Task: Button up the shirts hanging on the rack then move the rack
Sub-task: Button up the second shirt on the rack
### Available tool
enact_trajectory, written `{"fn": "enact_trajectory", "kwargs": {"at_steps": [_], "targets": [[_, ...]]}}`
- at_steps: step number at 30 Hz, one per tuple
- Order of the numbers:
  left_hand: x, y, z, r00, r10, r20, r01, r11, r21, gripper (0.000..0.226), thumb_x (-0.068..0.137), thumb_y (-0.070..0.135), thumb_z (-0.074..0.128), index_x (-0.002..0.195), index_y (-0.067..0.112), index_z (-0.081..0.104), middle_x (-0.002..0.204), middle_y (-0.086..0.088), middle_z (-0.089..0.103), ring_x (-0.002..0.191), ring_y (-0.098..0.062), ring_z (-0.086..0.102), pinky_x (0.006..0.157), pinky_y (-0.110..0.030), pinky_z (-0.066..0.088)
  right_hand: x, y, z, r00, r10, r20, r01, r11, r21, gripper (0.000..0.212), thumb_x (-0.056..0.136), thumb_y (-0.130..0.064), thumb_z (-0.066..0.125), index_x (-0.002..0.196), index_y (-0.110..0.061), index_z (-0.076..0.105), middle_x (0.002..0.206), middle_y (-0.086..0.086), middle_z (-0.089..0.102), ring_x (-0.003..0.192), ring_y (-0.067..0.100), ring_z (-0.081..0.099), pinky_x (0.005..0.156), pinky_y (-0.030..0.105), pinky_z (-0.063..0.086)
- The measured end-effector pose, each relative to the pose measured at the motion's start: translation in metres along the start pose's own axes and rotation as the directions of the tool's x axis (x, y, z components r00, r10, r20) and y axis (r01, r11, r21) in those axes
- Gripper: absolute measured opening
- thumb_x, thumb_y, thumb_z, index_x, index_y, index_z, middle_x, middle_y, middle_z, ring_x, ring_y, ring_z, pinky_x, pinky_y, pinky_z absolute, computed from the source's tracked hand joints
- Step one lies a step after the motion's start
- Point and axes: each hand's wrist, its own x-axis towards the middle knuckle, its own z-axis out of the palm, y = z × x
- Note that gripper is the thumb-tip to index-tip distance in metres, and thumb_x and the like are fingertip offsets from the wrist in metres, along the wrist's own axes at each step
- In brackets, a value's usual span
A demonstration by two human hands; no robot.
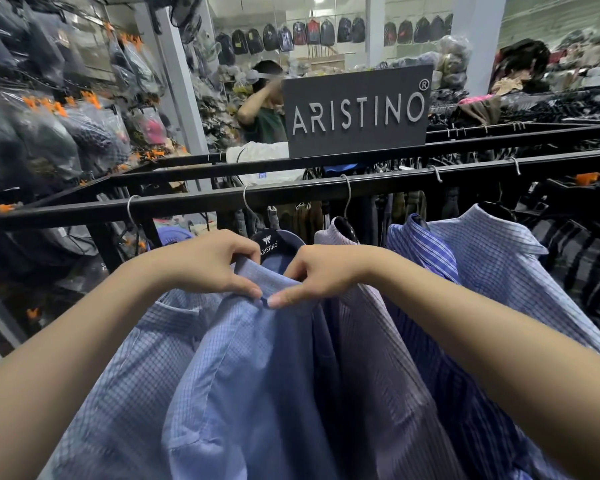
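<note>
A light blue checked shirt (236,368) hangs from the black rack rail (291,194) on a hanger with a dark Aristino collar card (274,242). My left hand (208,263) pinches the left edge of its collar front. My right hand (317,271) pinches the right edge, and both thumbs meet at the top of the placket. To the right hang a pale lilac striped shirt (371,334), a dark blue striped shirt (426,247) and a light blue striped shirt (499,261).
A black ARISTINO sign (357,112) stands on the rack. A person (264,112) stands behind it. Bagged goods (59,133) hang on the left wall, backpacks (312,32) line the back wall, and dark clothes (579,258) fill the right.
</note>
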Motion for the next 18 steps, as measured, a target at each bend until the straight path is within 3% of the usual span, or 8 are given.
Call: {"fn": "enact_trajectory", "kwargs": {"at_steps": [2,4,7,9,12,14,16,18], "targets": [[0.001,0.001,-0.001,1.000,-0.001,-0.014,0.001,1.000,-0.001,0.034,0.066,0.044,0.083,0.068,0.021,0.058,0.065,0.002,0.059,0.067,-0.016,0.055,0.065,-0.035,0.045,0.003,0.003,0.001,0.999,0.009,-0.054,-0.008,1.000,0.006,0.034,0.084,-0.052,0.069,0.066,-0.023,0.069,0.055,-0.013,0.056,0.054,0.000,0.048,0.055,0.016,0.041],[0.001,0.002,-0.002,1.000,-0.014,-0.005,0.014,0.999,0.035,0.037,0.066,0.047,0.082,0.068,0.022,0.056,0.067,0.004,0.058,0.067,-0.013,0.055,0.066,-0.034,0.046,0.002,0.008,0.001,0.999,-0.015,-0.029,0.015,1.000,-0.016,0.029,0.084,-0.044,0.073,0.063,-0.026,0.066,0.051,-0.015,0.055,0.050,-0.004,0.046,0.053,0.013,0.038],[-0.001,-0.001,0.000,0.999,-0.031,-0.017,0.032,0.994,0.108,0.037,0.066,0.051,0.080,0.069,0.023,0.055,0.070,0.007,0.056,0.069,-0.008,0.052,0.068,-0.031,0.044,-0.001,0.016,-0.003,0.999,0.001,0.045,0.004,0.994,-0.113,0.010,0.082,-0.030,0.076,0.077,-0.031,0.068,0.060,-0.015,0.062,0.054,-0.007,0.051,0.057,0.014,0.041],[-0.002,-0.004,0.002,0.999,-0.017,-0.045,0.023,0.991,0.132,0.037,0.066,0.050,0.079,0.069,0.023,0.054,0.070,0.007,0.055,0.069,-0.008,0.051,0.067,-0.031,0.044,-0.001,0.018,-0.003,0.998,0.006,0.067,0.006,0.985,-0.175,0.013,0.081,-0.024,0.076,0.080,-0.032,0.065,0.068,-0.012,0.066,0.061,-0.003,0.056,0.063,0.019,0.045],[0.000,-0.001,0.006,0.994,0.022,-0.109,-0.009,0.993,0.120,0.036,0.065,0.045,0.081,0.069,0.020,0.055,0.067,0.005,0.054,0.067,-0.011,0.050,0.066,-0.033,0.044,0.001,0.011,-0.002,0.999,-0.025,0.041,0.031,0.987,-0.158,0.026,0.081,-0.041,0.076,0.072,-0.019,0.065,0.061,-0.008,0.060,0.054,0.004,0.051,0.054,0.016,0.039],[0.000,0.002,0.005,0.988,0.039,-0.147,-0.027,0.996,0.081,0.035,0.065,0.043,0.082,0.068,0.019,0.056,0.065,0.004,0.055,0.066,-0.012,0.051,0.063,-0.032,0.043,0.001,0.010,-0.001,0.998,-0.033,-0.060,0.025,0.991,-0.129,0.040,0.081,-0.049,0.073,0.062,-0.017,0.061,0.053,-0.006,0.053,0.047,0.003,0.042,0.047,0.013,0.033],[-0.002,0.000,0.002,0.989,0.043,-0.140,-0.032,0.996,0.080,0.033,0.065,0.048,0.081,0.070,0.025,0.058,0.066,0.008,0.056,0.067,-0.006,0.051,0.059,-0.021,0.039,0.000,0.017,0.000,0.990,-0.031,-0.134,0.010,0.987,-0.158,0.045,0.080,-0.051,0.073,0.057,-0.016,0.057,0.049,-0.004,0.045,0.046,0.007,0.037,0.046,0.014,0.031],[-0.006,-0.005,-0.002,0.990,0.055,-0.129,-0.041,0.993,0.108,0.031,0.065,0.055,0.076,0.072,0.032,0.056,0.072,0.015,0.056,0.075,0.001,0.051,0.062,-0.015,0.035,-0.004,0.021,-0.004,0.994,-0.001,-0.110,-0.022,0.978,-0.208,0.042,0.079,-0.049,0.075,0.056,-0.018,0.058,0.049,-0.004,0.043,0.046,0.007,0.039,0.046,0.013,0.032]]}}
